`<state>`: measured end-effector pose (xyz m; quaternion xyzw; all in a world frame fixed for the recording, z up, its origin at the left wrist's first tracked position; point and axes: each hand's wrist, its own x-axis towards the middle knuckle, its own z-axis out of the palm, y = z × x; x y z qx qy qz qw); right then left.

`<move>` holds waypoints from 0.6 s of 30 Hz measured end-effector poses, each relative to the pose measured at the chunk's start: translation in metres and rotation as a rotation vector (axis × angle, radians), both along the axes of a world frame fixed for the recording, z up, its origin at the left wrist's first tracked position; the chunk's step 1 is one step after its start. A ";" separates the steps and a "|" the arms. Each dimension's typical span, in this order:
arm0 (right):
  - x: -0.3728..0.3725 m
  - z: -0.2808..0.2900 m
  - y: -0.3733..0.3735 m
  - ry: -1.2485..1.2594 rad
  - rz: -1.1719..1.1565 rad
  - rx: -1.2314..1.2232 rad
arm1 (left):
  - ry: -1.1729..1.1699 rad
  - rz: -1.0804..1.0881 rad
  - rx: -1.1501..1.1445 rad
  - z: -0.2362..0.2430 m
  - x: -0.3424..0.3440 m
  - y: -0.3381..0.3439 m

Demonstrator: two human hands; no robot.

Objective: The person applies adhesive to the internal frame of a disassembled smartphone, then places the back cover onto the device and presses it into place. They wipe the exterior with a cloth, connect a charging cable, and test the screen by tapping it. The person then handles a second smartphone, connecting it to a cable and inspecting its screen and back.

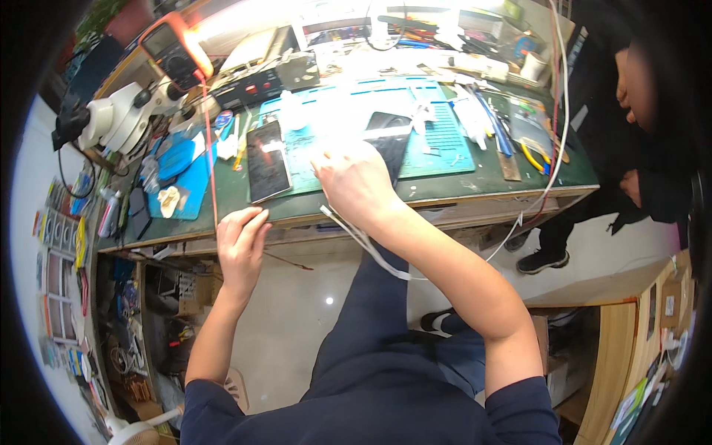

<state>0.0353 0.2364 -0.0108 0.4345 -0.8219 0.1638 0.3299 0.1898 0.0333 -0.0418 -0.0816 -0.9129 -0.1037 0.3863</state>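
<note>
My left hand (241, 241) is at the bench's front edge, its fingers bent with the tips together. A red test lead (211, 159) runs down from the multimeter (175, 52) to this hand; whether the fingers grip it cannot be seen. My right hand (352, 182) is closed over the teal work mat (445, 152), between two phones; glare and the hand itself hide its fingertips. One dark phone (268, 163) lies left of it at the mat's edge. The other phone (389, 137) lies on the mat just beyond its wrist. A white cable (371, 252) hangs under my right forearm.
A microscope (122, 119) stands at the left, near a blue pad (182, 182). Tweezers, pliers (532, 159) and other hand tools lie at the right. A power supply box (245, 89) and clutter line the back. Another person (641, 96) stands beyond the right end.
</note>
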 end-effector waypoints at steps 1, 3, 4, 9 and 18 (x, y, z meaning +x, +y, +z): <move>-0.002 0.003 0.010 -0.028 -0.048 0.015 | 0.026 -0.032 0.009 -0.002 0.000 -0.003; -0.009 0.018 0.043 -0.164 -0.213 0.294 | 0.047 -0.077 0.028 0.001 0.000 -0.005; -0.025 0.014 0.063 -0.161 -0.267 0.156 | 0.056 -0.102 0.043 0.004 -0.001 -0.004; -0.060 0.026 0.140 -0.435 -0.423 0.135 | 0.046 -0.263 0.322 0.022 -0.012 0.032; -0.061 0.034 0.131 -0.801 -0.156 -0.158 | -0.566 -0.372 1.033 0.072 -0.081 0.105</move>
